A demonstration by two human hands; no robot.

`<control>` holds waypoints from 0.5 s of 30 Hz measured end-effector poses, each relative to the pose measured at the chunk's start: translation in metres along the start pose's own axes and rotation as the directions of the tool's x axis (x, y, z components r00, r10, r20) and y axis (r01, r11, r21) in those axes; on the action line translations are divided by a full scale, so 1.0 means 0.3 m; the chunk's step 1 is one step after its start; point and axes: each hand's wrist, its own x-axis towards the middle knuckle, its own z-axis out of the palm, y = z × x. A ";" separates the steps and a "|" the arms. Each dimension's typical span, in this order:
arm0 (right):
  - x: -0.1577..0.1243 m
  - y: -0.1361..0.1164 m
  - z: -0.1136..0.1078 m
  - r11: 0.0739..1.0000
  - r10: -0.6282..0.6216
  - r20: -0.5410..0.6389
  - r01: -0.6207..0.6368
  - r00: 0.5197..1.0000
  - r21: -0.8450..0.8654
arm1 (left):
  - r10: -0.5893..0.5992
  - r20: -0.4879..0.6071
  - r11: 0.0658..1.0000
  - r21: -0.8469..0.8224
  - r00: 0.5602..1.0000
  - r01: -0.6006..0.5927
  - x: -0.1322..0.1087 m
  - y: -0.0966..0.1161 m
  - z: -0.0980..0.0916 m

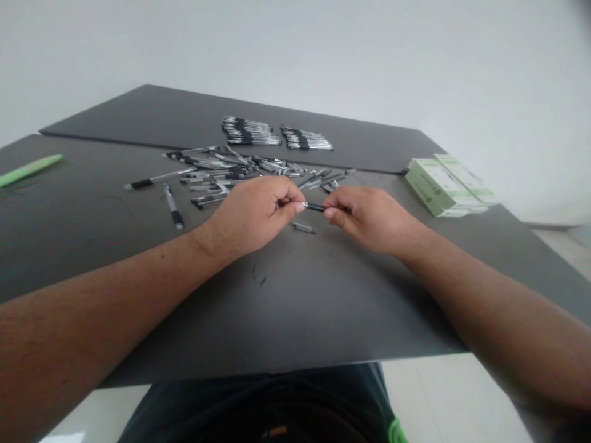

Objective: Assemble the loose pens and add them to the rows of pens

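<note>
Between my two hands, above the dark table, a pen (314, 207) with a black grip is held roughly level. My left hand (258, 212) pinches its left end between thumb and forefinger. At the other end, the thumb and fingers of my right hand (367, 215) are closed on it. Just below the pen, a short clear pen part (303, 228) lies on the table. A loose heap of pens and pen parts (217, 175) spreads behind my left hand, partly hidden by it. More loose pen parts (323, 178) lie behind the gap between my hands.
Two neat rows of pens, a left row (252, 131) and a right row (307, 138), lie farther back. Green and white boxes (447, 187) stand at the right. A single pen (173, 207) lies left of the heap, and a light green object (32, 169) at far left.
</note>
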 end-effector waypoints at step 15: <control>0.005 0.018 0.026 0.998 -0.043 -0.037 0.045 0.998 0.035 | -0.030 0.018 0.999 0.023 0.999 0.030 0.000 -0.008 0.000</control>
